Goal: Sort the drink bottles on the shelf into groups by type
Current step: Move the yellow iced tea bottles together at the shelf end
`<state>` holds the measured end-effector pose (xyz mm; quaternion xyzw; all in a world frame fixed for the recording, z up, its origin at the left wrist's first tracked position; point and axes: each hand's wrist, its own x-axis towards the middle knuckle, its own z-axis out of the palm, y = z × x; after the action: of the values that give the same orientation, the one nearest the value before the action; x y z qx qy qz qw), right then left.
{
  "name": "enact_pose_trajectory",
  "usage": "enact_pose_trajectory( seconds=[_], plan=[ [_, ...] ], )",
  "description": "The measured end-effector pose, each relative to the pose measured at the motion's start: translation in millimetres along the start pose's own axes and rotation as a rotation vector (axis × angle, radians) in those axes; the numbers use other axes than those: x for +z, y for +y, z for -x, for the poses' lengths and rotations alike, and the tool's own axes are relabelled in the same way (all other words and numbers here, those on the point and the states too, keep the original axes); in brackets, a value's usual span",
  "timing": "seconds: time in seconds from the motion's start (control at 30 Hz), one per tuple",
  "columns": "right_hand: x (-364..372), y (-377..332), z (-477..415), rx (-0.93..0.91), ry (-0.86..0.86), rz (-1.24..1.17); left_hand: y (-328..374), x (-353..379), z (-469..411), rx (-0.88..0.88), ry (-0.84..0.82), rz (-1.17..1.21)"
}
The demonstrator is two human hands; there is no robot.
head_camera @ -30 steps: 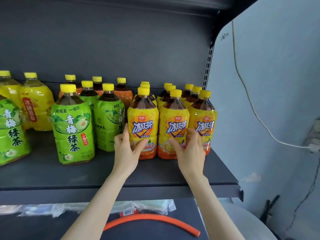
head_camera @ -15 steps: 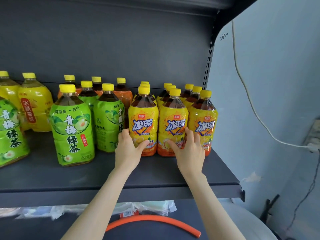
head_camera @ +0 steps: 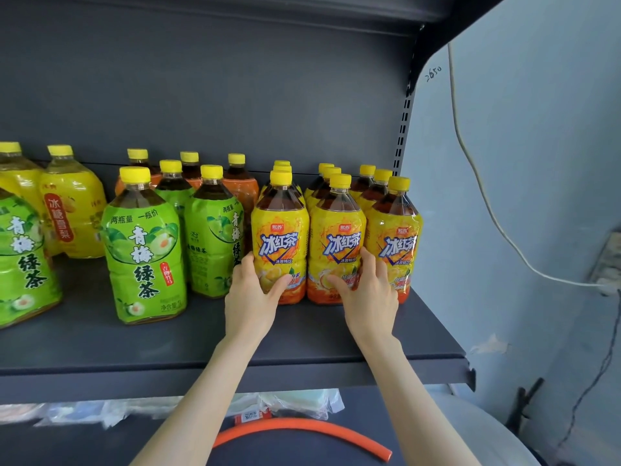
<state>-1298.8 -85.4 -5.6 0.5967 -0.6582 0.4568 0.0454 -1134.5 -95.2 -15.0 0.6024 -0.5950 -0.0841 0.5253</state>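
Left grip (head_camera: 250, 297): curling around the front-left yellow-labelled plastic iced-tea bottle (head_camera: 280, 230).
Right grip (head_camera: 368, 294): wrapping the middle yellow-labelled plastic iced-tea bottle (head_camera: 337, 237).
Position: both standing upright on the dark grey metal shelf (head_camera: 168, 348).

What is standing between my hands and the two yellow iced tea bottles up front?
Nothing visible. The left hand grips the left yellow bottle and the right hand grips the middle yellow bottle, both in the front row.

bare shelf front (head_camera: 100, 351), green tea bottles (head_camera: 144, 250) left, wall (head_camera: 504, 230) right
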Motion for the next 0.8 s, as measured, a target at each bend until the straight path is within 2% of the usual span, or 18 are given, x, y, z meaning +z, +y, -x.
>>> enact_pose_trajectory(
  seconds=[0.13,0.27,0.3,0.47,0.8],
  plan=[
    [-1,3,2,-0.021,0.023,-0.026,1,0,0,-0.027,-0.016,-0.022],
    [-6,14,-1,-0.011,0.207,-0.043,6,2,2,-0.020,-0.014,-0.002],
    [-8,18,-4,0.020,0.209,-0.026,10,3,3,-0.020,-0.015,0.003],
    [-11,33,-15,0.057,0.019,-0.116,29,16,3,-0.085,-0.010,0.001],
    [-6,34,-16,0.075,0.041,-0.029,32,24,1,-0.116,0.036,-0.141]
  ],
)
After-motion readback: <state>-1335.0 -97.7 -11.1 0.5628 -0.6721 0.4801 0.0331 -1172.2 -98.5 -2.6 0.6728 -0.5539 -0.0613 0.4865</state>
